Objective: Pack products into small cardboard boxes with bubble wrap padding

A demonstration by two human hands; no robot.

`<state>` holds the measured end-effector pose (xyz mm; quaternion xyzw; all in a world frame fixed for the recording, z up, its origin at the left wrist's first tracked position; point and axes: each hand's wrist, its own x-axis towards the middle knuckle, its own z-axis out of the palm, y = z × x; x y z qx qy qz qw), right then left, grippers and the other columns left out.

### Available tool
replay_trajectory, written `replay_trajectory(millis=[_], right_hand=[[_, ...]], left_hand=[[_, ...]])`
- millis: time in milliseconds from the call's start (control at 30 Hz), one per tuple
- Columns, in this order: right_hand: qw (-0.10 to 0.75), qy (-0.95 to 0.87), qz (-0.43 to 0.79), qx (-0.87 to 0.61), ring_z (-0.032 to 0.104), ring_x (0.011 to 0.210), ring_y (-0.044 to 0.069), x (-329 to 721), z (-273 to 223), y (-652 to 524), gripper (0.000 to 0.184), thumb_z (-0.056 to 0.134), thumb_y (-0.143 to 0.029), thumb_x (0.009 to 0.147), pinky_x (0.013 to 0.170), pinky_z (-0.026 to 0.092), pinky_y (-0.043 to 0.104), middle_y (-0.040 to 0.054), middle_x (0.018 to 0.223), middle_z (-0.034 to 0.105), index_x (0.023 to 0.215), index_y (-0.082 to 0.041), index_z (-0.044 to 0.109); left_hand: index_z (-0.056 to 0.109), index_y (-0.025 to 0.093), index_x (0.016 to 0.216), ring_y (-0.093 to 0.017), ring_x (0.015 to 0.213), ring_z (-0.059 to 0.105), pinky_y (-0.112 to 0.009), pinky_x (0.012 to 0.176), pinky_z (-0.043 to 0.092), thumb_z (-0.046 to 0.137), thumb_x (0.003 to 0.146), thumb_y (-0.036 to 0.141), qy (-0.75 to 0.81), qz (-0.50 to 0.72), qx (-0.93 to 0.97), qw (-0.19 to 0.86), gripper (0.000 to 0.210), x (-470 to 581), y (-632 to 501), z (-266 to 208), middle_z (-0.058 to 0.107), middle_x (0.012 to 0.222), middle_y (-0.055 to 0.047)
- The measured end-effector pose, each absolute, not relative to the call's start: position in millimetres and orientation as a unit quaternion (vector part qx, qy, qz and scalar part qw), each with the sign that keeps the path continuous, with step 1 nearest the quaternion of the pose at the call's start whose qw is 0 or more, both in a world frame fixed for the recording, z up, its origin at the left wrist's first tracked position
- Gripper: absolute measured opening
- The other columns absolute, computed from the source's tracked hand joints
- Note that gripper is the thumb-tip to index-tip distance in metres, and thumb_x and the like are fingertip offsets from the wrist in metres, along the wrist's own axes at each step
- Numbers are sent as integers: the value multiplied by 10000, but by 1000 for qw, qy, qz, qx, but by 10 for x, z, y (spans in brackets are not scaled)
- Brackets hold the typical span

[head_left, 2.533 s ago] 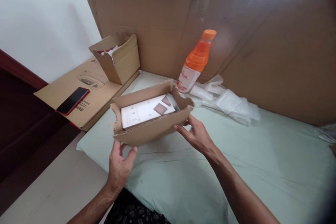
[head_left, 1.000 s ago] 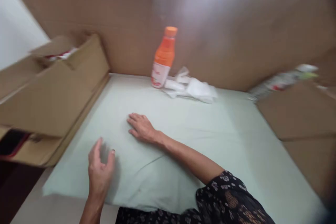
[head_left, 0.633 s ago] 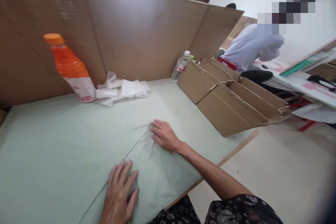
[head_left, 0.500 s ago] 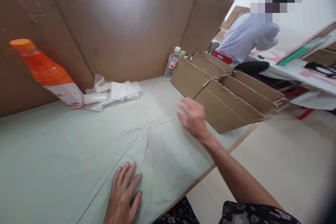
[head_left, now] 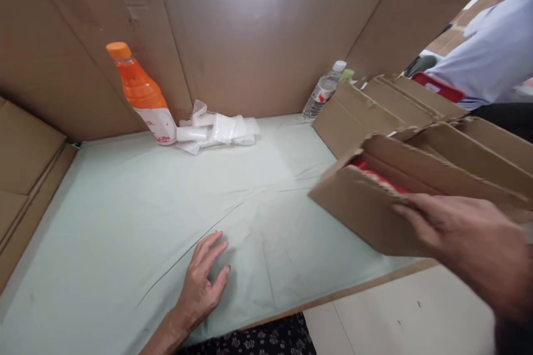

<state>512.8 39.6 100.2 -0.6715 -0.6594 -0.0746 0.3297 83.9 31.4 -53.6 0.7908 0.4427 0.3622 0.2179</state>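
My right hand (head_left: 466, 230) grips the top edge of the near wall of a brown cardboard box (head_left: 362, 213) on the table's right side. That wall leans outward, and something red (head_left: 378, 176) shows inside; the fingers hide part of it. My left hand (head_left: 204, 277) is over the pale green cloth (head_left: 137, 222) near the front edge, with its fingers apart and nothing held. More open-topped cardboard boxes (head_left: 362, 116) stand in rows beside and behind the gripped one.
An orange bottle (head_left: 145, 94) stands at the back left beside clear plastic packets (head_left: 225, 130). A water bottle (head_left: 322, 91) is behind the boxes. A tall cardboard panel (head_left: 258, 39) walls off the back, and more cardboard (head_left: 29, 166) stands at left. Another person's sleeve (head_left: 499, 50) shows at upper right.
My right hand has moved right from above the cloth to the near box and taken hold of its wall, which now leans outward. My left hand's fingers have curled slightly. The view has swung left.
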Motion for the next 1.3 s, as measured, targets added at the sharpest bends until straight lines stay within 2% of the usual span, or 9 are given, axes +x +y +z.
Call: replay_trajectory(millis=[100, 167, 300, 433, 633, 867, 1033, 1200, 1300], right_hand=[[226, -795, -114, -551, 664, 729, 256, 4273, 1156, 326, 146, 578, -332, 965, 754, 499, 451, 34, 808, 742, 908, -282, 702], [218, -852, -49, -474, 715, 816, 223, 3891, 1291, 341, 115, 604, -255, 972, 876, 530, 430, 25, 921, 780, 1015, -253, 711], [327, -823, 67, -460, 731, 1026, 249, 3777, 1430, 361, 252, 635, -373, 969, 1009, 533, 449, 36, 1113, 778, 1199, -307, 716], [467, -584, 107, -655, 734, 1023, 268, 3991, 920, 403, 211, 619, -397, 959, 977, 562, 456, 49, 1051, 786, 1062, -308, 780], [482, -498, 281, -664, 708, 1124, 308, 3695, -198, 556, 458, 484, -556, 942, 935, 600, 463, 91, 1111, 781, 1162, -262, 757], [511, -523, 377, -568, 612, 1285, 296, 3207, -158, 1373, 539, 448, -610, 973, 1127, 476, 459, 68, 1265, 733, 1286, -254, 706], [496, -518, 458, -525, 612, 1288, 265, 3225, -328, 1764, 603, 487, -685, 946, 1116, 477, 435, 72, 1316, 706, 1296, -239, 690], [480, -575, 331, -574, 678, 1114, 257, 3708, -202, 2416, 386, 568, -521, 935, 1026, 512, 437, 78, 1139, 758, 1095, -222, 751], [417, -606, 180, -653, 591, 1250, 306, 3763, -100, 3115, 275, 610, -420, 888, 1103, 425, 525, 113, 1287, 690, 993, -212, 757]], left_hand=[[508, 263, 1436, -282, 1349, 563, -477, 1084, 524, 607, 934, 247, 479, 374, 755, 245, 512, 704, 339, -481, 577, 1451, -132], [437, 268, 1502, -302, 1375, 538, -508, 1121, 489, 645, 922, 310, 497, 381, 734, 262, 618, 616, 359, -448, 542, 1487, -137], [349, 276, 1555, -309, 1385, 527, -515, 1141, 469, 684, 899, 381, 517, 406, 693, 297, 745, 474, 365, -424, 482, 1541, -142], [383, 241, 1523, -298, 1336, 563, -488, 1107, 499, 699, 879, 420, 537, 410, 659, 331, 739, 450, 345, -477, 529, 1478, -156], [605, 180, 1253, -320, 1176, 645, -506, 1041, 527, 715, 821, 494, 573, 405, 629, 335, 545, 580, 418, -571, 679, 1181, -148], [590, 188, 1096, -250, 1043, 668, -392, 960, 542, 772, 733, 467, 602, 504, 506, 358, 493, 453, 1195, -475, 676, 1063, -79], [582, 188, 1038, -194, 880, 617, -340, 857, 521, 773, 695, 442, 650, 510, 474, 306, 468, 455, 1648, -584, 629, 922, -27], [569, 198, 1070, -196, 960, 633, -334, 910, 495, 789, 683, 392, 651, 520, 451, 319, 486, 462, 1631, -693, 658, 1014, -49], [580, 198, 1095, -219, 997, 636, -369, 947, 487, 798, 667, 400, 674, 502, 441, 316, 521, 467, 1607, -682, 668, 1042, -66]])
